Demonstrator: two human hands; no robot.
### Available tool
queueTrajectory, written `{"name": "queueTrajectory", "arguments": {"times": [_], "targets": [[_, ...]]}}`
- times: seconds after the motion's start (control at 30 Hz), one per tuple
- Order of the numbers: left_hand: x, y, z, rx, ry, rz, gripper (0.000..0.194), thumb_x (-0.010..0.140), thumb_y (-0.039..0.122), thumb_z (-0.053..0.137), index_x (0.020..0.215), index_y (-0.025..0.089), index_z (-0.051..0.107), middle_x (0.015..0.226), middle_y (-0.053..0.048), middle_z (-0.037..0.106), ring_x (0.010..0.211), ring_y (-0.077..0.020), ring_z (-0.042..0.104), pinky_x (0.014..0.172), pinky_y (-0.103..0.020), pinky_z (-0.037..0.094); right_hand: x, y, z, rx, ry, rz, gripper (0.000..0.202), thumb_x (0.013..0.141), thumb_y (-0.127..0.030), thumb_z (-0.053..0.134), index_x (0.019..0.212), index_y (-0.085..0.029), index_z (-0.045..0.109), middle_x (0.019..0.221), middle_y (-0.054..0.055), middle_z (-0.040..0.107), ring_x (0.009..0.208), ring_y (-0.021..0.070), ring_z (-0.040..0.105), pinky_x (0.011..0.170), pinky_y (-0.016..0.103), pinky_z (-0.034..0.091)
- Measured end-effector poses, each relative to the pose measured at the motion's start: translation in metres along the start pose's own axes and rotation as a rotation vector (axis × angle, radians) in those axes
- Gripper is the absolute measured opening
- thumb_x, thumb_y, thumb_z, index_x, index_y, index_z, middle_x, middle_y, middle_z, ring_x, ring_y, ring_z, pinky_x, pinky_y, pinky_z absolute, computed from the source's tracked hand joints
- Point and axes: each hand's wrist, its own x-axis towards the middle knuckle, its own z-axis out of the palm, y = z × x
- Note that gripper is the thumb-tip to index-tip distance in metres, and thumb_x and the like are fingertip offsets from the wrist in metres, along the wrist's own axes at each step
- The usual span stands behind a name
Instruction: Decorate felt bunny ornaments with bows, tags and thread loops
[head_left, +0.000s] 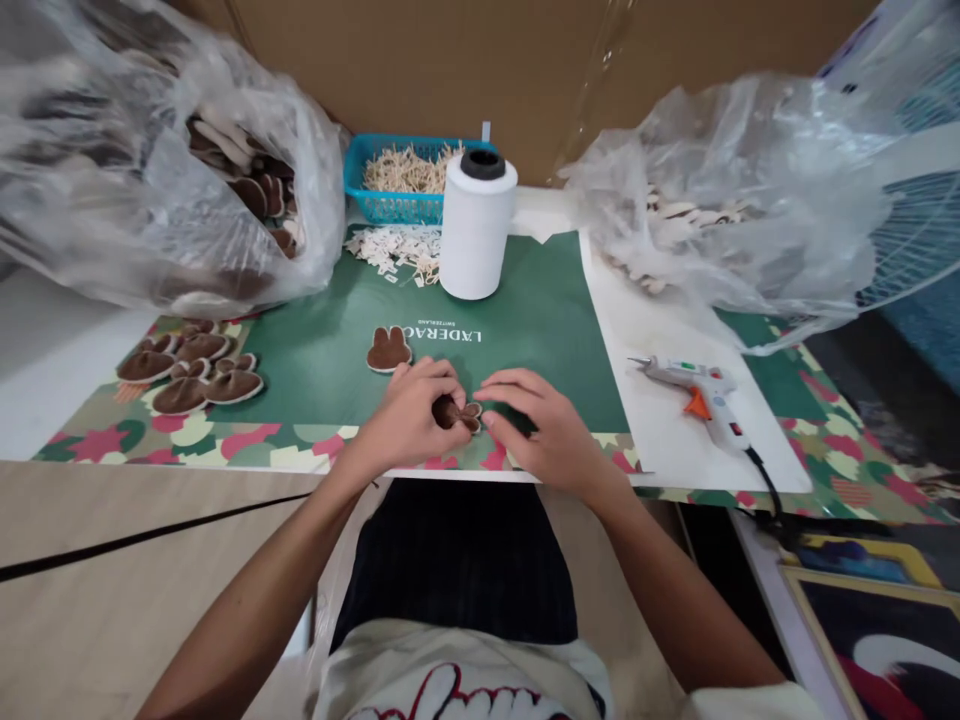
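Observation:
Near the table's front edge, my left hand (415, 412) grips a small brown fabric bunny head (448, 413) with a pale edge between thumb and fingers. The piece lies sideways, its ears pointing right. My right hand (553, 428) is close by on that side, thumb and forefinger apart around the ear end; whether the fingertips touch the ears is unclear. Another brown bunny head (389, 350) rests flat just beyond my left hand, ears away from me. Several finished-looking brown bunny heads (180, 395) are grouped at the left.
A white thread cone (478, 230) stands behind, beside loose white tags (394, 248) and a blue basket (358, 180) of pale strands. Plastic bags of pieces flank the table, left (315, 240) and right (810, 210). A glue gun (694, 385) lies right, near a fan (926, 200).

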Motion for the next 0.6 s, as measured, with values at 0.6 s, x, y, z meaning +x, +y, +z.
{"name": "queueTrajectory", "arguments": {"times": [0.6], "targets": [[-0.014,-0.010,0.005,-0.011,0.098,0.059,0.011,0.065,0.018,0.066,0.071,0.019,0.057,0.086,0.001,0.062,0.084,-0.0193,0.051,0.085,-0.038,0.033,0.294,-0.027,0.030,-0.978,-0.505,-0.065,0.015,0.069,-0.006,0.083,0.075,-0.016,0.074,0.095,0.012,0.076,0.134,0.0385,0.060,0.125,0.058,0.024]]}}
